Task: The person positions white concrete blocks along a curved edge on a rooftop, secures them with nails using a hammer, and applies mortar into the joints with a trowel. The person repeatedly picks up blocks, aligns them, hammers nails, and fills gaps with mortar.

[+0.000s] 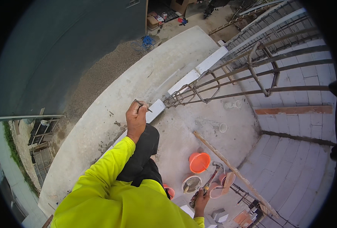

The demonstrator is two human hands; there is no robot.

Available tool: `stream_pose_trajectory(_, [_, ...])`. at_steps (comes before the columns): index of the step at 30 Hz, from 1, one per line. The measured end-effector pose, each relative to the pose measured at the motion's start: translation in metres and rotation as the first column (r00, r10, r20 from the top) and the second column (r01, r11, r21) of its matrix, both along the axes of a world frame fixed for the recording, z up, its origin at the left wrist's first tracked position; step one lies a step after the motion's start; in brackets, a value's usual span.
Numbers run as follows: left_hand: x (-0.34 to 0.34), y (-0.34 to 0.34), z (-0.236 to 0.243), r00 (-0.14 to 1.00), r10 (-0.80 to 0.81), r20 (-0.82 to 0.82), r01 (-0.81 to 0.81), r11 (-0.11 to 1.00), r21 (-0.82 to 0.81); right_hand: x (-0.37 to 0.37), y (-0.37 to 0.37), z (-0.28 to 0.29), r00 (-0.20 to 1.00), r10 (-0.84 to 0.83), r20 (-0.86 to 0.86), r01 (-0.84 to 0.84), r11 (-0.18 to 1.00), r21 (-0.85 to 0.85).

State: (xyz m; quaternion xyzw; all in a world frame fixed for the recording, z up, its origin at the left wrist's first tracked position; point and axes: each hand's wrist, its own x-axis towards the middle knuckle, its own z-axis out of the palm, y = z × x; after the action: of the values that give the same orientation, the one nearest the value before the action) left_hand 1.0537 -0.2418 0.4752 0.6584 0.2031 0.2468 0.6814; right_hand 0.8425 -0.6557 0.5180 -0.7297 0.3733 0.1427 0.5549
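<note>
My left hand (137, 121) is closed on a short, thin dark metal rod (143, 106), which pokes out on both sides of the fingers. It is held beside the end of a white block (156, 110) in the low block row, near the foot of a rebar cage (191, 92). Lower right, my right hand (201, 201) grips a hammer (213, 176) by its handle; the metal head points away from me, above the buckets. An orange bucket (199, 163) and a bucket of grey mix (191, 184) stand near the hammer.
A wooden pole (229, 167) slants across the floor at right. White block walls (290, 163) rise beyond it. Left of the block row a curved concrete slab (100, 114) ends in an edge above gravel lower down. Cut blocks (219, 215) lie near my right hand.
</note>
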Motion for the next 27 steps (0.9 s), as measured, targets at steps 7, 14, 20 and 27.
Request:
stream_pose_trajectory(7, [0.118,-0.043,0.057,0.996,-0.012,0.089,0.024,0.991,-0.128,0.083,0.015,0.032,0.943,-0.101,0.318,0.082,0.994,0.074])
stream_pose_trajectory(14, [0.167,-0.072,0.049,0.999,0.041,0.024,-0.034,0.966,-0.257,0.24,-0.017,0.021,0.887,0.075,0.456,-0.081,0.997,-0.007])
stream_pose_trajectory(20, [0.163,-0.091,0.051,0.989,0.02,-0.15,-0.085,0.893,-0.443,0.35,-0.066,0.009,0.771,0.333,0.544,-0.263,0.943,-0.205])
stream_pose_trajectory(27, [0.157,-0.096,0.042,0.956,0.2,-0.217,-0.275,0.87,-0.41,0.47,-0.062,0.011,0.865,0.321,0.386,-0.367,0.929,0.051])
